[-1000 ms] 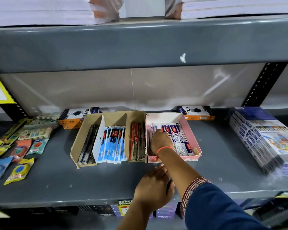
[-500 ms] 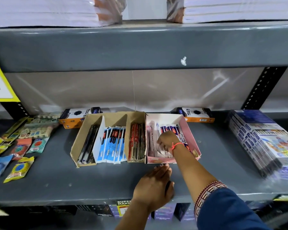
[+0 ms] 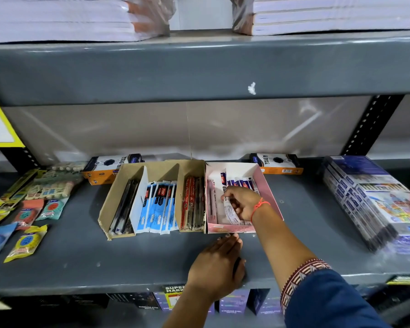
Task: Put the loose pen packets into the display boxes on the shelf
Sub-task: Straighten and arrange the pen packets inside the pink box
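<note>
A pink display box (image 3: 269, 192) stands on the grey shelf (image 3: 81, 256) and holds white pen packets with blue and red print (image 3: 240, 182). My right hand (image 3: 243, 203) is inside this box, fingers closed on a white pen packet (image 3: 230, 210) that is tilted up. My left hand (image 3: 219, 263) rests flat on the shelf just in front of the pink box, its fingertips at the box's front wall, holding nothing. To the left stands a brown cardboard display box (image 3: 118, 195) with compartments of black pens, blue packets (image 3: 158, 207) and red packets (image 3: 191, 202).
Small yellow, blue and orange packets (image 3: 25, 242) lie at the shelf's left end. Two orange and white boxes (image 3: 277, 163) sit at the back. A stack of flat blue boxes (image 3: 374, 200) fills the right. Wrapped paper stacks (image 3: 57, 17) rest on the shelf above.
My right hand has shifted from the left side of the pink box toward its middle and lifted a white packet on edge. My left hand slid slightly closer to the box.
</note>
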A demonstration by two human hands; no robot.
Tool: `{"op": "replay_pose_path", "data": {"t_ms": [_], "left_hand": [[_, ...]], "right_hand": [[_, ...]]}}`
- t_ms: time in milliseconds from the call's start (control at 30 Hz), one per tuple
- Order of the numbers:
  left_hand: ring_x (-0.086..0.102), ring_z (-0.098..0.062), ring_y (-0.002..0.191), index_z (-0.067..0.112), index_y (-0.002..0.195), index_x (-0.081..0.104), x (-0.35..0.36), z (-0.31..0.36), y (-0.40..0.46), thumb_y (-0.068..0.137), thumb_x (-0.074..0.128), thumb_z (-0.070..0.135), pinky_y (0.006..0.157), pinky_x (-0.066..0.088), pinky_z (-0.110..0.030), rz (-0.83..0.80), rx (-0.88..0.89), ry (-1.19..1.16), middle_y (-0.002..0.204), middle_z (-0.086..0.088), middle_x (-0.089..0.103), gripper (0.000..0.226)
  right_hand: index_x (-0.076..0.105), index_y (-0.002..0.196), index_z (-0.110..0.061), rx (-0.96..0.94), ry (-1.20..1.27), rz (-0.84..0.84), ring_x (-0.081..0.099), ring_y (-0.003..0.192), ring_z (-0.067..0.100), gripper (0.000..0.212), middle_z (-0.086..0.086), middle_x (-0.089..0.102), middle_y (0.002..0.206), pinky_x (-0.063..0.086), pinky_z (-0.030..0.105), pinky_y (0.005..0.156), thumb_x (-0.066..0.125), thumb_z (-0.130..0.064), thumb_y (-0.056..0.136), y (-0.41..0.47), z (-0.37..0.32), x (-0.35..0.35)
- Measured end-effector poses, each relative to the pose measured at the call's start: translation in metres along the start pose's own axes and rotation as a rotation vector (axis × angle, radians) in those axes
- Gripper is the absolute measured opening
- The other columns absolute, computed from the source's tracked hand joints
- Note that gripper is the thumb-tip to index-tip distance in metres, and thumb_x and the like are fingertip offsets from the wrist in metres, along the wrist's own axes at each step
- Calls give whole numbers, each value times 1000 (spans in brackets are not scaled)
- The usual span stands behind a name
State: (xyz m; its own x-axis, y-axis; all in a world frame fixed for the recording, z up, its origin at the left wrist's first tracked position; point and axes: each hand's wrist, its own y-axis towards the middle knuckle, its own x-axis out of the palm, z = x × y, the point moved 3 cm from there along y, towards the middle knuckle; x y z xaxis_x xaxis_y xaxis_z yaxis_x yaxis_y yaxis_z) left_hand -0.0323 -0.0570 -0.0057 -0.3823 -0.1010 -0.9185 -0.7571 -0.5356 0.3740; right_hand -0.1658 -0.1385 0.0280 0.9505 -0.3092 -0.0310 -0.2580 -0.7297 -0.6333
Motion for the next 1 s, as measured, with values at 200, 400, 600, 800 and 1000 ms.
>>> {"op": "replay_pose_path", "data": {"t_ms": [200, 400, 600, 800, 1000], "left_hand": [[67, -12, 95, 14, 101, 72, 1, 0, 0, 64, 78, 33, 76, 53, -23, -9, 4, -3, 104, 0, 72, 42], [66, -12, 96, 13, 102, 71, 3, -1, 0, 66, 76, 34, 77, 53, -23, -24, 10, -24, 105, -1, 72, 42], [66, -12, 96, 13, 102, 72, 1, 1, 0, 65, 78, 34, 76, 53, -23, -22, 7, -41, 105, 0, 72, 42], [47, -21, 124, 11, 127, 53, 2, 0, -1, 94, 42, 32, 101, 37, -29, -83, -20, -92, 133, -7, 54, 41], [38, -20, 130, 10, 132, 48, 3, -1, -1, 95, 36, 31, 105, 32, -30, -76, -14, -99, 140, -8, 46, 44]], "right_hand": [[42, 60, -7, -160, -152, 80, 31, 44, 15, 26, 7, 34, 54, 28, 13, 29, 43, 3, 84, 4, -7, 1], [62, 87, 6, -274, -698, 302, 64, 90, 32, 15, 20, 66, 90, 49, 27, 68, 49, -3, 87, 8, -10, 1], [57, 111, 4, -409, -859, 385, 60, 109, 35, 30, 21, 63, 118, 51, 37, 90, 45, -1, 84, -4, -10, 13], [57, 118, 2, -358, -967, 335, 59, 113, 35, 34, 20, 62, 123, 49, 39, 92, 40, -6, 90, -12, -1, 37], [59, 112, 6, -313, -853, 299, 61, 110, 35, 32, 23, 64, 118, 50, 36, 89, 44, -5, 86, -12, -2, 35]]}}
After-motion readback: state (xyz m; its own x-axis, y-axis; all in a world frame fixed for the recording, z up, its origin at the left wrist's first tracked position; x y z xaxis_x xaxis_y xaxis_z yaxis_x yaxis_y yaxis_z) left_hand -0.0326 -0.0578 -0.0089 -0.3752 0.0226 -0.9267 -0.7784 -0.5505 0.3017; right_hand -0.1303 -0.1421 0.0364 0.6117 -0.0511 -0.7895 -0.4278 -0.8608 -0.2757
